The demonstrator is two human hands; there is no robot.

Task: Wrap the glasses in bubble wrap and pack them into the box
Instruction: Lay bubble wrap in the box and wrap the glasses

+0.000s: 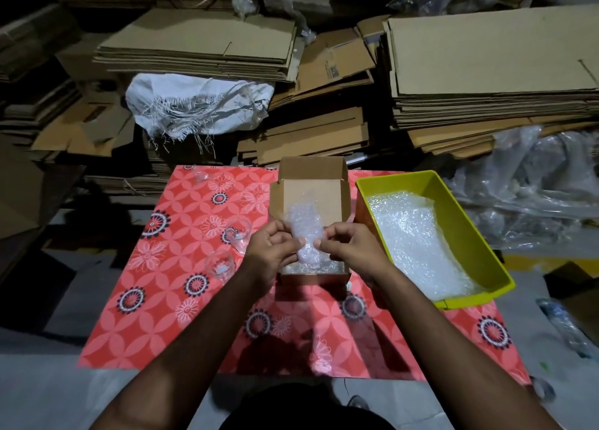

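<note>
Left hand (270, 245) and right hand (348, 245) pinch a bubble-wrapped bundle (306, 235), probably a glass, over the open box (312, 183) near the mat's (162, 300) far edge, two bare glasses (227, 245) just left.

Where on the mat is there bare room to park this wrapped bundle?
Free: the near mat in front of the box, between the forearms' shadows and the left edge; also the far-left mat. Crowded: two bare glasses just left of the left hand; the yellow tray hugs the box's right.
</note>
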